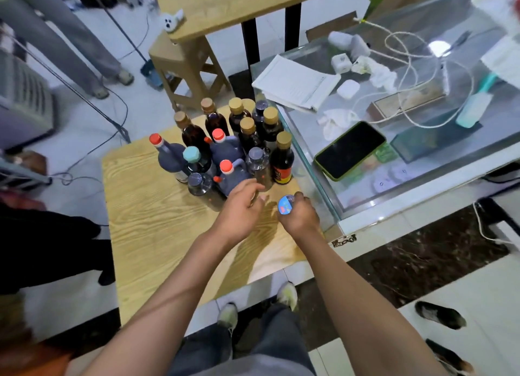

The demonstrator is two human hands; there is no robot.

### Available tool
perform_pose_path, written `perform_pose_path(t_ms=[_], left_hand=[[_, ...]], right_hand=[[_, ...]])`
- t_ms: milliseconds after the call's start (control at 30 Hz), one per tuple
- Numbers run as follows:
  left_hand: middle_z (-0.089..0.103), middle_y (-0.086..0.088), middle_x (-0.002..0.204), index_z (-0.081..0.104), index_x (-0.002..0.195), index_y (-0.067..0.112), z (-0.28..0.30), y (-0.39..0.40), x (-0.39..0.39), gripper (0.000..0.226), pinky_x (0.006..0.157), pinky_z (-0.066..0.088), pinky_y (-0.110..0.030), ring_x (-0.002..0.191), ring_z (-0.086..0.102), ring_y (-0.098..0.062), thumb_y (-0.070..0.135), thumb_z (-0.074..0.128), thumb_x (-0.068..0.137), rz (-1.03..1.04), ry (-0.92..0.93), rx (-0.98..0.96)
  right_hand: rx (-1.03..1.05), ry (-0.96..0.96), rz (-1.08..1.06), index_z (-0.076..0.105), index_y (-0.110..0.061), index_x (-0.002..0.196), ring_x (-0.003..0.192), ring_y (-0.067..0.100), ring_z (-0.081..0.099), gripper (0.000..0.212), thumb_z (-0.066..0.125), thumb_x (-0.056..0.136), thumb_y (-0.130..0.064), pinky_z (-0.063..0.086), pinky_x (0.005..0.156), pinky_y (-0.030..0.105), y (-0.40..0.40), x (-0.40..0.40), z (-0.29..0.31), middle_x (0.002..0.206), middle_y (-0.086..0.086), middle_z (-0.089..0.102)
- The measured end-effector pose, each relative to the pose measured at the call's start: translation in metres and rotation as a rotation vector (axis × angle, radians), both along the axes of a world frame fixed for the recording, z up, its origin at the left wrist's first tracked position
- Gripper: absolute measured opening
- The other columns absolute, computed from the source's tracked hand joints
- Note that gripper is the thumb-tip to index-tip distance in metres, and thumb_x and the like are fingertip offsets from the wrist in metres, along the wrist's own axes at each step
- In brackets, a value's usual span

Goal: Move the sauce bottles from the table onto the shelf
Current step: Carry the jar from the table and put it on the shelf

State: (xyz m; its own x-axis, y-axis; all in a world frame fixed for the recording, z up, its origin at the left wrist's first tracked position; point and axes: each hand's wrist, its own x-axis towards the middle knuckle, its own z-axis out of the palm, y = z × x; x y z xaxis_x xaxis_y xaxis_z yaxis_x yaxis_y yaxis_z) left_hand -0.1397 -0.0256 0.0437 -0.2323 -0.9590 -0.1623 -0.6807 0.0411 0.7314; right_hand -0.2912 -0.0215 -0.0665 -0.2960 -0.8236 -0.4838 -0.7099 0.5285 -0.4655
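Now the right hand (298,216) is gripping a blue-capped bottle (286,204) over the tabletop (157,223) while the left hand (239,206), fingers relaxed, is reaching toward the clustered sauce bottles (225,145)

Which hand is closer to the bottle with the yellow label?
Right. The right hand, gripping a blue-topped bottle, sits just below the yellow-labelled bottle. The left hand is farther left, reaching toward the clear-capped bottle.

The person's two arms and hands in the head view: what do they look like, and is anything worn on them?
Both forearms are bare up to the picture's lower edge: no sleeves, gloves or watch show. The left hand and the right hand show no rings or markings, though the fingers are partly hidden. Further down, grey trousers and pale sneakers are visible.
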Motion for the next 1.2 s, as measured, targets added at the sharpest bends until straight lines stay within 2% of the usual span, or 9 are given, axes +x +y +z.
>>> perform_pose_path(t_ms=[200, 267, 367, 433, 567, 667, 867, 1100, 1200], left_hand=[[0.052, -0.004, 0.131, 0.062, 0.12, 0.005, 0.002, 0.01, 0.0, 0.026, 0.107, 0.039, -0.034, 0.127, 0.046, -0.017, 0.009, 0.055, 0.096, -0.014, 0.018, 0.039], [0.051, -0.003, 0.131, 0.062, 0.121, 0.005, 0.004, 0.013, 0.001, 0.027, 0.108, 0.037, -0.031, 0.126, 0.046, -0.015, 0.006, 0.054, 0.095, -0.023, 0.042, 0.05], [0.053, -0.002, 0.126, 0.061, 0.121, 0.006, 0.017, 0.022, 0.008, 0.03, 0.094, 0.028, -0.005, 0.118, 0.047, -0.009, -0.001, 0.05, 0.094, -0.053, 0.085, 0.019], [0.056, -0.001, 0.124, 0.061, 0.121, 0.009, 0.029, 0.027, 0.013, 0.031, 0.09, 0.03, -0.004, 0.114, 0.05, -0.011, -0.001, 0.049, 0.094, -0.054, 0.15, -0.012], [0.062, 0.002, 0.118, 0.06, 0.121, 0.024, 0.054, 0.041, 0.027, 0.029, 0.098, 0.045, -0.037, 0.105, 0.058, -0.02, 0.013, 0.051, 0.096, -0.098, 0.311, -0.026], [0.061, 0.005, 0.121, 0.059, 0.123, 0.022, 0.074, 0.057, 0.03, 0.031, 0.093, 0.045, -0.02, 0.102, 0.058, 0.0, 0.01, 0.05, 0.096, -0.186, 0.397, -0.029], [0.063, 0.007, 0.117, 0.058, 0.12, 0.021, 0.11, 0.125, 0.002, 0.028, 0.087, 0.041, -0.006, 0.11, 0.058, -0.004, 0.007, 0.052, 0.097, -0.469, 0.555, 0.026], [0.06, 0.014, 0.121, 0.058, 0.126, 0.027, 0.164, 0.22, -0.036, 0.03, 0.099, 0.044, -0.025, 0.114, 0.054, 0.002, 0.021, 0.055, 0.097, -0.854, 0.516, -0.089], [0.06, 0.015, 0.121, 0.058, 0.126, 0.028, 0.192, 0.274, -0.06, 0.03, 0.1, 0.044, -0.025, 0.113, 0.054, 0.001, 0.02, 0.055, 0.097, -0.997, 0.519, -0.136]], right_hand=[[-0.049, -0.284, -0.194, 0.053, -0.015, 0.106, 0.083, 0.022, 0.062, 0.049, 0.08, 0.069, -0.032, 0.047, 0.067, 0.029, 0.028, 0.006, 0.017, 0.094, 0.001, 0.064], [-0.068, -0.543, -0.362, 0.057, -0.013, 0.103, 0.079, 0.017, 0.06, 0.043, 0.083, 0.069, -0.018, 0.049, 0.067, 0.029, 0.037, 0.011, 0.035, 0.095, 0.002, 0.064], [-0.114, -0.784, -0.473, 0.059, -0.02, 0.1, 0.085, 0.015, 0.063, 0.031, 0.078, 0.077, -0.012, 0.053, 0.07, 0.033, 0.057, 0.018, 0.075, 0.099, 0.002, 0.065], [-0.208, -0.795, -0.487, 0.06, -0.023, 0.106, 0.086, 0.012, 0.065, 0.038, 0.081, 0.075, -0.019, 0.053, 0.071, 0.033, 0.075, 0.017, 0.099, 0.1, -0.003, 0.067], [-0.424, -0.743, -0.6, 0.068, -0.022, 0.113, 0.09, 0.012, 0.068, 0.057, 0.082, 0.061, -0.038, 0.053, 0.067, 0.027, 0.12, 0.019, 0.144, 0.111, 0.002, 0.071], [-0.57, -0.754, -0.708, 0.069, -0.018, 0.115, 0.094, 0.016, 0.068, 0.059, 0.082, 0.06, -0.034, 0.053, 0.07, 0.025, 0.157, 0.019, 0.172, 0.114, 0.008, 0.07], [-0.834, -0.842, -0.873, 0.055, -0.008, 0.116, 0.082, 0.015, 0.064, 0.061, 0.074, 0.059, -0.017, 0.049, 0.071, 0.024, 0.243, 0.022, 0.227, 0.101, 0.007, 0.069], [-1.136, -0.947, -0.989, 0.06, -0.007, 0.117, 0.08, 0.016, 0.067, 0.071, 0.07, 0.048, -0.021, 0.054, 0.064, 0.024, 0.372, 0.005, 0.28, 0.102, 0.01, 0.068], [-1.308, -0.935, -1.059, 0.064, -0.006, 0.112, 0.088, 0.02, 0.067, 0.064, 0.067, 0.05, -0.021, 0.053, 0.081, 0.032, 0.437, -0.003, 0.3, 0.103, 0.01, 0.07]])
